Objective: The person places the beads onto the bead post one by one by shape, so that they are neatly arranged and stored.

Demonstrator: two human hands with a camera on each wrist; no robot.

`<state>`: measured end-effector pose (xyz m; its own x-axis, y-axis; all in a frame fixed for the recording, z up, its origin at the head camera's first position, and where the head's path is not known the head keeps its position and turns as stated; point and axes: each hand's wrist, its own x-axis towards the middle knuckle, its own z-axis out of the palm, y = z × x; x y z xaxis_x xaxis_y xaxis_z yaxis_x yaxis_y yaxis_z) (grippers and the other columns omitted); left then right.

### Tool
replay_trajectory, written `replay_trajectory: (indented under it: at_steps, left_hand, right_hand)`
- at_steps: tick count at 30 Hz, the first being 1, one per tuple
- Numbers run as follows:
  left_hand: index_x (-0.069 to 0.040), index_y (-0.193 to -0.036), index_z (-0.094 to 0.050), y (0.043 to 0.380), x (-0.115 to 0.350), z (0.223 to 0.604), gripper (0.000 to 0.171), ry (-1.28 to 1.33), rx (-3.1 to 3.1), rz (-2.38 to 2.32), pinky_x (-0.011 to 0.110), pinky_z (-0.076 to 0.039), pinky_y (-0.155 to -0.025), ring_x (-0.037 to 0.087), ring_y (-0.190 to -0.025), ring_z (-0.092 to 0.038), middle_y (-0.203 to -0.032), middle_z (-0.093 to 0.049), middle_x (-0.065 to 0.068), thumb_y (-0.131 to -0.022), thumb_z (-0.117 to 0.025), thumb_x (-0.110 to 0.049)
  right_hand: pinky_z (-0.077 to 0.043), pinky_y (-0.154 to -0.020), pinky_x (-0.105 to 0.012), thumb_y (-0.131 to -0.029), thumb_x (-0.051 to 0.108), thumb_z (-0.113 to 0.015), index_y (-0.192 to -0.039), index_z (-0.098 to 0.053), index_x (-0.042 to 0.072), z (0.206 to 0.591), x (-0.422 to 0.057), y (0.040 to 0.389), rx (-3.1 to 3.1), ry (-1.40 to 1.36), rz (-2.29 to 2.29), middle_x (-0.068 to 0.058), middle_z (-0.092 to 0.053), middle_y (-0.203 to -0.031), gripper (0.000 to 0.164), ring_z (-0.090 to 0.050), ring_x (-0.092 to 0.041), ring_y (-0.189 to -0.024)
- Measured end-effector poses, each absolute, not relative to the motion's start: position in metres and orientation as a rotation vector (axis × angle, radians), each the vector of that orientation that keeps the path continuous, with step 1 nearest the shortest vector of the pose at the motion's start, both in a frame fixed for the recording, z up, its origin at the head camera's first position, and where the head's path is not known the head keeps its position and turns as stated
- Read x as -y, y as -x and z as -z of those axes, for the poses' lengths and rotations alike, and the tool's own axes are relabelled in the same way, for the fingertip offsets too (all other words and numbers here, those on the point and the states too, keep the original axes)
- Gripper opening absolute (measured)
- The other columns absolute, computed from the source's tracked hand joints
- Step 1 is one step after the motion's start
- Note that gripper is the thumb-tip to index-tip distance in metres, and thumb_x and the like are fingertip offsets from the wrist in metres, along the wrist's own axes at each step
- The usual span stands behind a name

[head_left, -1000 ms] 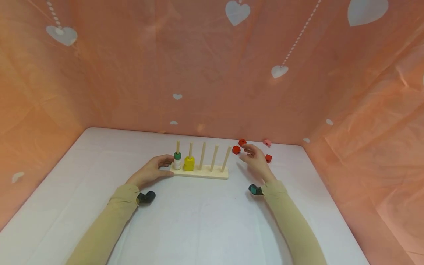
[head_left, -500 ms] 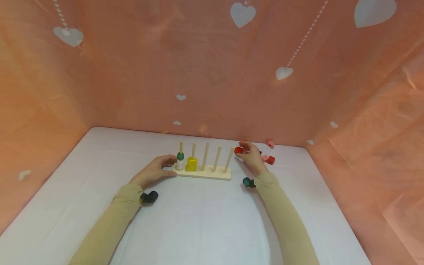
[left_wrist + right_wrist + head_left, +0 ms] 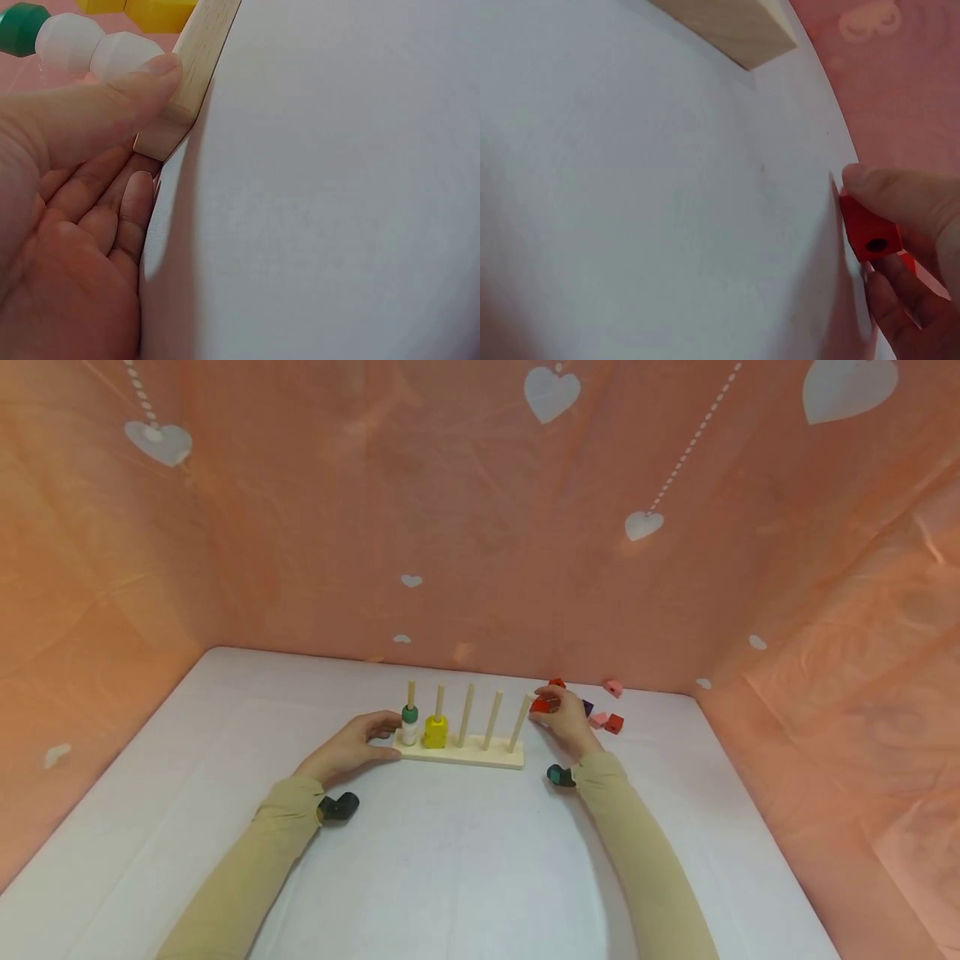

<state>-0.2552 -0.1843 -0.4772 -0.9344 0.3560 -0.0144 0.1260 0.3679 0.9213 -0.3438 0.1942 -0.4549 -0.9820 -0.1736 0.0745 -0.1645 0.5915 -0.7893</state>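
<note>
A wooden peg board with several upright pegs stands toward the back of the table. On its leftmost peg are white beads topped by a green bead; yellow beads fill the lower part of the peg beside it. My left hand grips the board's left end, thumb on the front edge and fingers behind it. Just past the board's right end, my right hand pinches a red bead between thumb and fingers. The bead's dark hole faces the right wrist camera.
Around the right hand lie another red bead, a purple bead, a pink bead, a red cube bead and a farther pink bead. An orange cloth backdrop rises behind the table.
My right hand has moved left and down to the red bead, and its fingers have come together on it. The left hand keeps its hold on the board. The head view has shifted slightly.
</note>
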Motion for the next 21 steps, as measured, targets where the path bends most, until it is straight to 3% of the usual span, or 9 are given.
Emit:
replay_trajectory:
  at_steps: [5,14,21]
  left_hand:
    - [-0.005,-0.133,-0.05,0.255,0.185,0.477,0.058,-0.435,-2.425,-1.598,0.052,-0.03,-0.108,0.034,-0.124,-0.044,-0.135,-0.051,0.015,-0.083,-0.076,-0.017]
    - [-0.004,-0.134,-0.05,0.255,0.185,0.477,0.058,-0.43,-2.428,-1.601,0.051,-0.031,-0.107,0.034,-0.124,-0.045,-0.135,-0.05,0.015,-0.083,-0.076,-0.015]
    - [-0.006,-0.134,-0.049,0.256,0.184,0.478,0.059,-0.397,-2.418,-1.597,0.051,-0.03,-0.108,0.033,-0.126,-0.043,-0.137,-0.049,0.013,-0.082,-0.076,-0.016]
  right_hand:
    - [-0.049,-0.094,-0.039,-0.084,0.006,-0.074,-0.122,-0.061,0.007,0.454,-0.199,0.341,-2.764,0.325,1.386,-0.011,-0.058,-0.115,0.04,-0.053,-0.028,-0.105]
    - [-0.051,-0.089,-0.036,-0.09,0.005,-0.064,-0.119,-0.065,0.005,0.457,-0.207,0.335,-2.709,0.369,1.432,-0.012,-0.057,-0.12,0.029,-0.055,-0.029,-0.107]
    - [-0.051,-0.087,-0.03,-0.086,0.011,-0.072,-0.112,-0.064,0.005,0.46,-0.21,0.334,-2.668,0.277,1.526,-0.01,-0.058,-0.112,0.028,-0.055,-0.027,-0.104]
